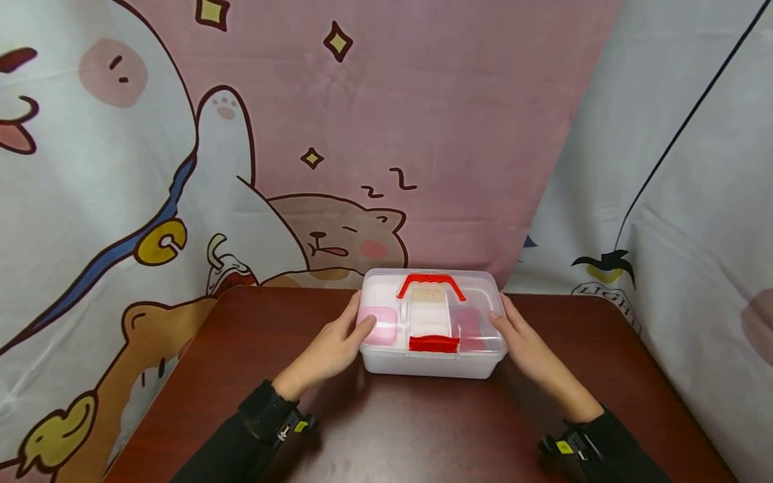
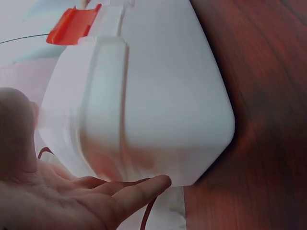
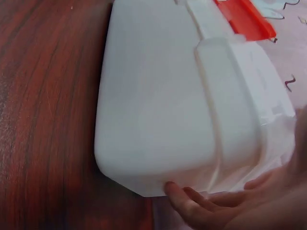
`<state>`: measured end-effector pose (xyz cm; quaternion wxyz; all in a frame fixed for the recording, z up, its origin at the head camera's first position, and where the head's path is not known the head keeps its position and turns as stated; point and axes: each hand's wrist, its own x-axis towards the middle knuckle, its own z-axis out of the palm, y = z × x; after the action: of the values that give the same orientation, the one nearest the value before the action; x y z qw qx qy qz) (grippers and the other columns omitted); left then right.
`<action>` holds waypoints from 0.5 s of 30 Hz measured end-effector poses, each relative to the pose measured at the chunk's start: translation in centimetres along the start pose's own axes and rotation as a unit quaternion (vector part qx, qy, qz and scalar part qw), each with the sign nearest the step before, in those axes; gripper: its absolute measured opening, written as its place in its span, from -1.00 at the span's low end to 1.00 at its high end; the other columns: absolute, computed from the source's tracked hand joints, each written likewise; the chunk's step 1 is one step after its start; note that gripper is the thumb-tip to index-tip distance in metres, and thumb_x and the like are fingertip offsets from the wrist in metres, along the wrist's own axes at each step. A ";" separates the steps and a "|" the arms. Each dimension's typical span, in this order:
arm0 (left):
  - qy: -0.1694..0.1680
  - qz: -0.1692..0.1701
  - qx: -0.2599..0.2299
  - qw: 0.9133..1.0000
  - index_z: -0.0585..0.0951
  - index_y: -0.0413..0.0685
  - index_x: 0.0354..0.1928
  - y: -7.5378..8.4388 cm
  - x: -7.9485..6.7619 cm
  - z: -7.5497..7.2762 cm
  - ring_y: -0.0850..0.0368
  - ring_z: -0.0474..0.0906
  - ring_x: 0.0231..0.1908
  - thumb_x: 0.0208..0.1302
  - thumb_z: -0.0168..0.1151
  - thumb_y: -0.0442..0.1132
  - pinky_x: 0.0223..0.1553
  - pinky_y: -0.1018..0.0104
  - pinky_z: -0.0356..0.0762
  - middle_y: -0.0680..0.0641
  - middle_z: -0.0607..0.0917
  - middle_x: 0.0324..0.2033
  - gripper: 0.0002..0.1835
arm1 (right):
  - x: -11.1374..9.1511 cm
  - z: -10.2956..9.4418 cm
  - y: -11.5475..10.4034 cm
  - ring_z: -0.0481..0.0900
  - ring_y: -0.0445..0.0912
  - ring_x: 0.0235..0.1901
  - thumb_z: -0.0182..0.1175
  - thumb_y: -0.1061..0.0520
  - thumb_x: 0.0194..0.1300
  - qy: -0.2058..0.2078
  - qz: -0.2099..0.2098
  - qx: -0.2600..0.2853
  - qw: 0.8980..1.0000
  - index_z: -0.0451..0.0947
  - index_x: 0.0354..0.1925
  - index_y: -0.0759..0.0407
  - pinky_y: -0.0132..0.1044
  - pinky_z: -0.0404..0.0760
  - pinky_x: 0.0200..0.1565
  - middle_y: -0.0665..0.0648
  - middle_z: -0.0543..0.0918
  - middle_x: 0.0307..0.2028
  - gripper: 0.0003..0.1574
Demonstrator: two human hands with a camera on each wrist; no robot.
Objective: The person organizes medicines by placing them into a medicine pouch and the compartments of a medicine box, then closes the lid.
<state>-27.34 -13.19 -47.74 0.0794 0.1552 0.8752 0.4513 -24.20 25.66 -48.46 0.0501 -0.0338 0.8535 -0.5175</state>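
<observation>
A white plastic storage box (image 1: 430, 362) with a clear lid, red handle (image 1: 431, 278) and red latch (image 1: 433, 344) is at the far side of the brown table. Pink and white contents show through its lid. My left hand (image 1: 329, 352) grips its left end, thumb over the lid's edge and fingers (image 2: 139, 194) along the side wall. At the opposite end, my right hand (image 1: 531, 352) holds the box likewise, thumb on the lid, fingertips (image 3: 175, 189) against the wall. In both wrist views the box's pale front fills the middle.
The brown wooden table (image 1: 447, 429) extends toward me and to both sides of the box. Behind it hangs a pink and white cartoon-printed cloth (image 1: 453, 134), close to the table's back edge. Another pale cloth (image 1: 694, 235) hangs at the right.
</observation>
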 end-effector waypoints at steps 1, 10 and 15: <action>0.000 0.001 -0.002 1.000 -0.12 0.28 0.83 0.1 -0.1 0.0 -0.08 0.35 0.65 0.67 0.03 0.34 0.64 -0.25 0.29 -0.03 0.21 0.76 -0.07 | -0.2 0.0 -0.2 0.16 0.42 0.63 -0.06 -0.37 0.74 -0.008 0.002 -0.003 1.000 -0.41 0.83 -0.07 0.55 0.23 0.53 0.36 -0.07 0.78 0.11; 0.009 0.008 -0.027 1.000 -0.10 0.27 0.83 0.0 -0.1 0.3 -0.10 0.31 0.67 0.66 0.10 0.29 0.66 -0.28 0.24 -0.04 0.19 0.77 -0.06 | -1.0 0.6 -0.6 0.15 0.44 0.62 -0.03 -0.32 0.74 -0.022 -0.016 0.004 1.000 -0.47 0.82 -0.06 0.56 0.31 0.46 0.37 -0.09 0.77 0.13; 0.012 0.010 -0.034 0.999 -0.09 0.25 0.83 -0.2 0.3 0.4 -0.11 0.25 0.70 0.66 0.12 0.29 0.67 -0.29 0.20 -0.03 0.16 0.77 -0.06 | -0.5 0.8 -0.6 0.25 0.35 0.55 -0.03 -0.24 0.75 -0.025 -0.047 0.037 0.998 -0.41 0.80 -0.08 0.53 0.40 0.46 0.34 0.06 0.69 0.06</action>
<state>-27.57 -12.90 -48.13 0.0692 0.1560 0.8588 0.4830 -23.56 24.78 -48.25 0.0482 -0.0847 0.8298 -0.5495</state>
